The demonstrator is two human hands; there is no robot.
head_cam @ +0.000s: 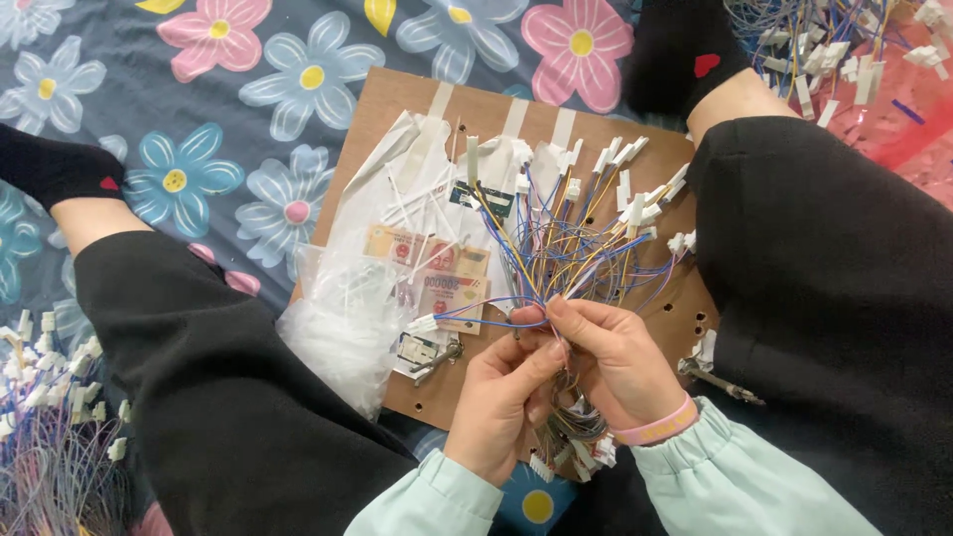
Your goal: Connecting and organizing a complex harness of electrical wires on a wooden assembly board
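Both hands, the left hand (506,397) and right hand (615,362), were closed, fingers pinching the wire bundle (566,253) fanned over the cardboard board (387,119), just above them.

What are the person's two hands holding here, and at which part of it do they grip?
Both the left hand and right hand pinch a bundle of thin coloured wires at its gathered middle, above the brown board.

There is only one view, from the head camera. It looks steeply down, close, at the cardboard board (397,129) between the person's legs. The hands meet near 6 o'clock; the feet lie at 10 and 1 o'clock, probably on a floor.
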